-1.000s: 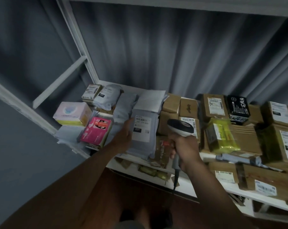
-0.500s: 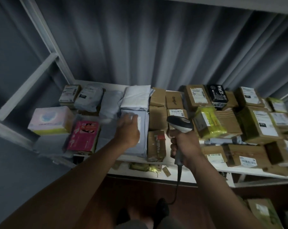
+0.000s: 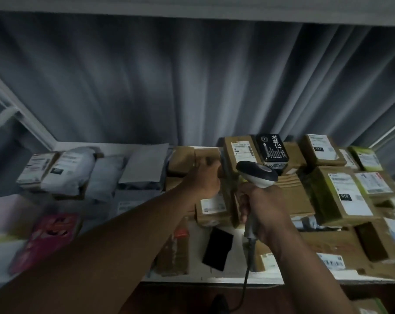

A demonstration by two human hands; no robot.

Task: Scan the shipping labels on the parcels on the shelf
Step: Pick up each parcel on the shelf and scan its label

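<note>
While the right hand (image 3: 263, 214) grips the scanner (image 3: 257, 174) upright before the shelf (image 3: 214, 279), the outstretched left hand (image 3: 205, 177) curls round a brown box (image 3: 205, 155) left of the scanner, at the shelf's rear.

Pretty dim in here, everything has a cold grey-blue cast. The only bright patch falls on the front lip of the white metal shelf (image 3: 214, 279), just below the small flat black pouch (image 3: 218, 249). The pleated grey curtain (image 3: 192, 82) behind is smeared into soft streaks, and the pink printed packet (image 3: 49, 236) at the left is badly motion-blurred. The white labels on the brown cardboard boxes (image 3: 348, 196) on the right are a bit sharper but mostly unreadable. Straight frame bars bow near the edges, typical wide-angle warp.
</note>
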